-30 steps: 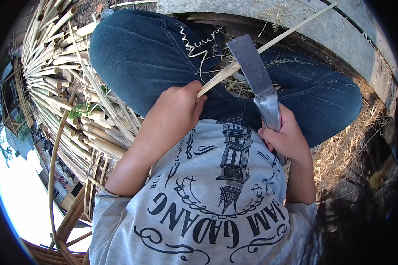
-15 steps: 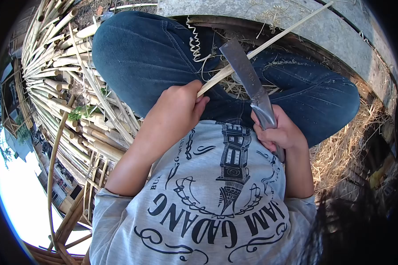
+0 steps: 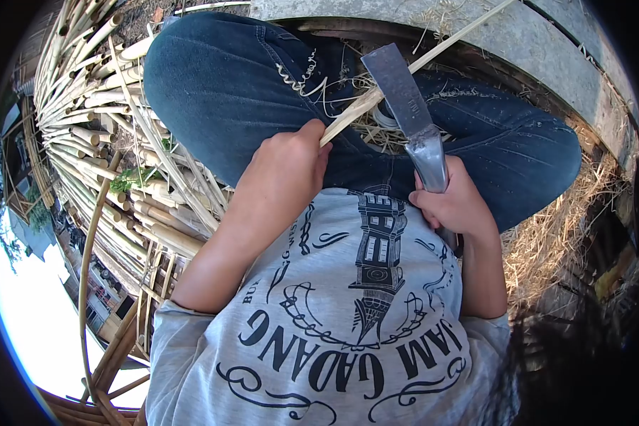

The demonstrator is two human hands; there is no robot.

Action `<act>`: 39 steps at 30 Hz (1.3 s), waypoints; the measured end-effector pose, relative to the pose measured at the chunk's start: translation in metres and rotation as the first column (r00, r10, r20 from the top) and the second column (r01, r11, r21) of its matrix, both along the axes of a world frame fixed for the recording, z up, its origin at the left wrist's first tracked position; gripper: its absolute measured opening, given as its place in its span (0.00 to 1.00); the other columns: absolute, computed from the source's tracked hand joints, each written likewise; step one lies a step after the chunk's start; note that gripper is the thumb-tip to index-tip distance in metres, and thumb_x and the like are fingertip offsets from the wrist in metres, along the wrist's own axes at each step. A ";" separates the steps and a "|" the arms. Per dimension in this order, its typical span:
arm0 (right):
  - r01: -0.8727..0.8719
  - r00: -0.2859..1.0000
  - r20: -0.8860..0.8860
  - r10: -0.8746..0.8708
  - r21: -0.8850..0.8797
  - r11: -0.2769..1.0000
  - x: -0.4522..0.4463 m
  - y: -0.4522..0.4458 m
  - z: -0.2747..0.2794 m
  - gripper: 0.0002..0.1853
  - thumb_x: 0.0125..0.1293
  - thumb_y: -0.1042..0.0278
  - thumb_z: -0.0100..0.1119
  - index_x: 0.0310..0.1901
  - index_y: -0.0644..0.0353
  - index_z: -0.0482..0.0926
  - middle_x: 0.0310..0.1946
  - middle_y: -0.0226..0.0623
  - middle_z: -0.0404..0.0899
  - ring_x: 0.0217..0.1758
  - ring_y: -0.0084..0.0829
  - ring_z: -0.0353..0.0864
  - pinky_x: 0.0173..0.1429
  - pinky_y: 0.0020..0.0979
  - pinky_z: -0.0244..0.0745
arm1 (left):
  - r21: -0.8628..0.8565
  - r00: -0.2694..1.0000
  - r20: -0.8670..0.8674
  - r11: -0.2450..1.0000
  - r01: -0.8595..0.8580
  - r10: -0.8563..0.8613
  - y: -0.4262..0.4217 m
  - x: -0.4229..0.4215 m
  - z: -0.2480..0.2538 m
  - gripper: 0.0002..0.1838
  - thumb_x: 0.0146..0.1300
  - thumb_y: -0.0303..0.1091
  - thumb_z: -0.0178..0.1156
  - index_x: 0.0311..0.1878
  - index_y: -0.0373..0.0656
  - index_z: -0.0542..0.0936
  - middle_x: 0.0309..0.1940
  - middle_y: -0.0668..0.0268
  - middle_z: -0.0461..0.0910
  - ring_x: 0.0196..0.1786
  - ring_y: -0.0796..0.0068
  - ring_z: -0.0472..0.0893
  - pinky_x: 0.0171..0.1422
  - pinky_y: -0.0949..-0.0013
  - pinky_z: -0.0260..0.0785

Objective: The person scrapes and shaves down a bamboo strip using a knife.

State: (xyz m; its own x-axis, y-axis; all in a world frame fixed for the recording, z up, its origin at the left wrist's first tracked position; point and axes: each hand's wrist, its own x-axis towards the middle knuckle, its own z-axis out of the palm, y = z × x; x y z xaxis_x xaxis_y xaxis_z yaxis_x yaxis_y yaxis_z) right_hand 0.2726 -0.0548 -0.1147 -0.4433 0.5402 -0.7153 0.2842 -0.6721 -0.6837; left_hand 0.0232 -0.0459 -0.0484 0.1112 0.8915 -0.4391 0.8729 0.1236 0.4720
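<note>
A pale bamboo strip (image 3: 358,108) slants from my lap up to the upper right. Its near end is in my left hand (image 3: 291,160), whose fingers are closed around it. My right hand (image 3: 451,202) grips the metal handle of a broad, square-ended machete (image 3: 397,92). The blade lies across the strip and hides part of it. Curly bamboo shavings (image 3: 302,82) hang near my left hand, over the jeans (image 3: 206,92) of my crossed legs. More shavings lie between the legs, partly covered by the blade.
Many cut bamboo poles (image 3: 85,135) are heaped on the left, with a small green plant (image 3: 128,181) among them. A grey slab (image 3: 334,11) runs along the far side. Dry straw-like shavings (image 3: 539,248) cover the ground on the right.
The machete blade has shifted slightly right and turned its flat face more toward me. The strip's far end has moved a little left. The curly shavings have swung left.
</note>
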 end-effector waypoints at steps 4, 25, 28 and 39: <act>-0.080 0.859 -0.501 -0.107 -0.338 0.938 -0.002 0.001 -0.003 0.12 0.53 0.84 0.62 0.30 0.61 0.68 0.15 0.29 0.70 0.09 0.18 0.67 0.12 0.23 0.60 | -0.009 0.999 0.045 1.000 -0.014 0.015 0.002 -0.001 0.002 0.08 0.62 0.26 0.63 0.33 0.33 0.73 0.21 0.46 0.75 0.28 0.42 0.78 0.31 0.53 0.67; 0.094 0.936 -0.297 -0.189 -0.305 0.948 0.011 0.001 0.009 0.07 0.49 0.83 0.58 0.29 0.64 0.71 0.17 0.28 0.71 0.16 0.18 0.70 0.20 0.23 0.65 | -0.028 0.999 -0.035 0.999 -0.037 0.036 -0.003 0.000 0.000 0.09 0.63 0.26 0.62 0.33 0.34 0.72 0.20 0.45 0.76 0.28 0.41 0.78 0.31 0.51 0.68; 0.093 0.995 0.028 -0.094 0.050 0.994 -0.007 0.000 0.010 0.06 0.49 0.81 0.58 0.30 0.64 0.73 0.20 0.27 0.72 0.23 0.18 0.70 0.29 0.25 0.67 | -0.039 0.998 -0.064 0.999 -0.012 0.009 -0.002 0.004 -0.002 0.09 0.63 0.26 0.62 0.34 0.35 0.71 0.20 0.46 0.76 0.28 0.41 0.79 0.31 0.50 0.68; 0.095 0.821 -0.471 -0.323 -0.445 0.890 0.004 0.004 -0.008 0.11 0.48 0.85 0.60 0.27 0.62 0.68 0.13 0.29 0.68 0.10 0.20 0.68 0.14 0.25 0.60 | -0.025 0.997 -0.078 1.000 -0.012 0.010 -0.005 0.002 -0.003 0.08 0.64 0.27 0.61 0.34 0.36 0.72 0.20 0.47 0.76 0.28 0.42 0.79 0.32 0.49 0.68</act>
